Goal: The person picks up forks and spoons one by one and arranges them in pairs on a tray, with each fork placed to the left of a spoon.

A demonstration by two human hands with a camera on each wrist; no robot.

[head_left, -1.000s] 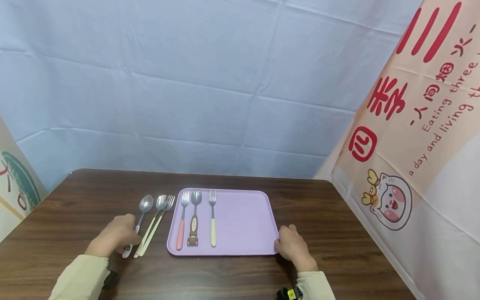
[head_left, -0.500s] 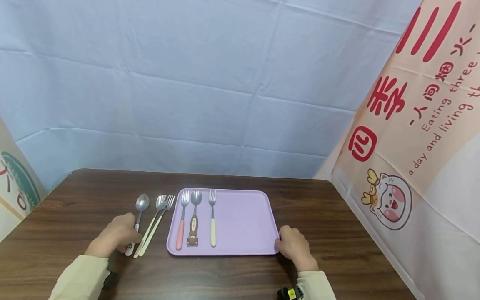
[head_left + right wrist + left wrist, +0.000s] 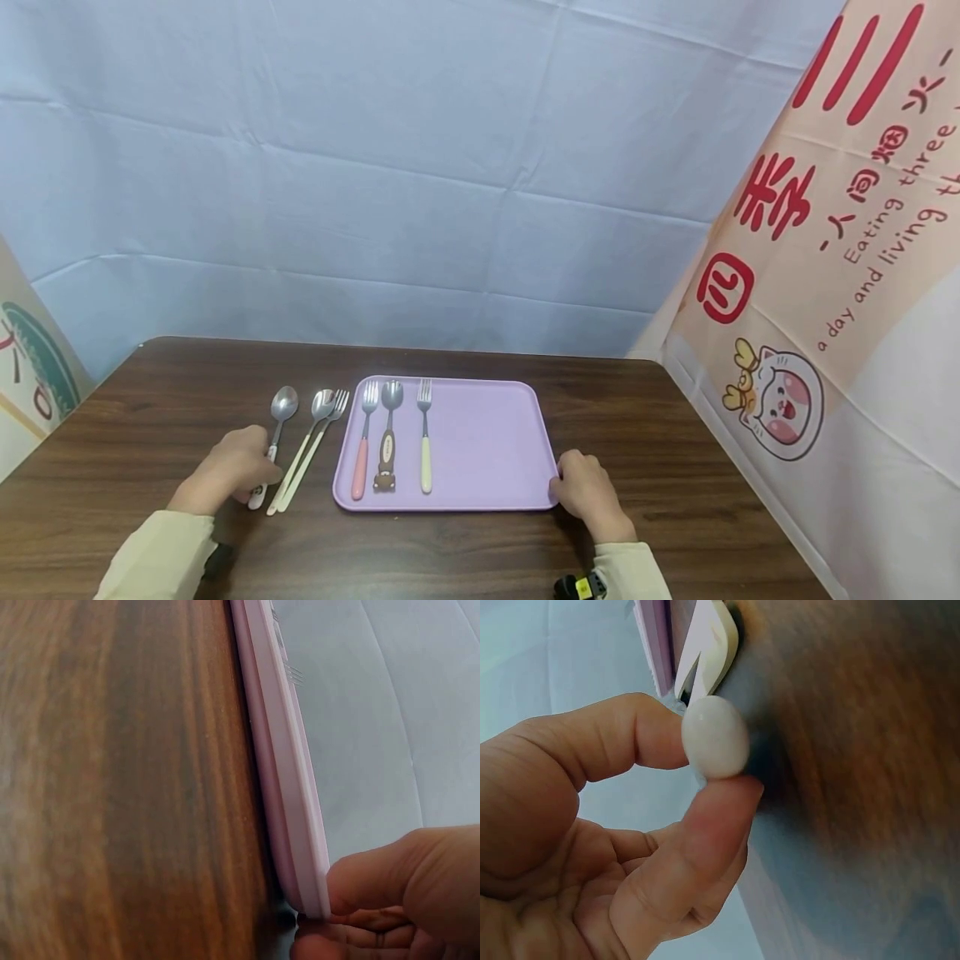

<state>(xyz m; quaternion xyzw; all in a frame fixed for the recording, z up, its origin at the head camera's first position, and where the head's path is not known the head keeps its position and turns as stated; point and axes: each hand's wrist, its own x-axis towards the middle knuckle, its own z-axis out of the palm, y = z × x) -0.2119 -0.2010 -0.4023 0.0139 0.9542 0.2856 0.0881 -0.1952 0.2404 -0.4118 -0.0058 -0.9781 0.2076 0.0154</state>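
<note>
Pinches a white-handled spoon (image 3: 283, 404) in the left hand (image 3: 231, 467), near a cream-handled spoon (image 3: 322, 405); grips the purple tray (image 3: 491, 450) with the right hand (image 3: 588, 490).

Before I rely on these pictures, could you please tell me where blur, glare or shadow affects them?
Head view: mostly even light, a highlight on the white-handled spoon; left wrist view: the tabletop blurred, dark shadow behind the spoon's handle end, the left hand clearer; right wrist view: tabletop grain soft, fork tines faint, the lavender tray pinker than in the head view.
</note>
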